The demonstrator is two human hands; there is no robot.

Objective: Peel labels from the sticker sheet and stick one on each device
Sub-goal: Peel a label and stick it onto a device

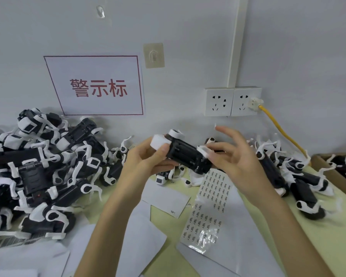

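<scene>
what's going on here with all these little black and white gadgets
A person holds one black-and-white device over the table. The left hand grips its white end, while the right hand, fingers spread, touches the other end. Whether a label is going on there is too small to tell. The sticker sheet lies flat on the table just below, with many labels on it. A left heap of devices and a right heap of devices flank the hands.
</scene>
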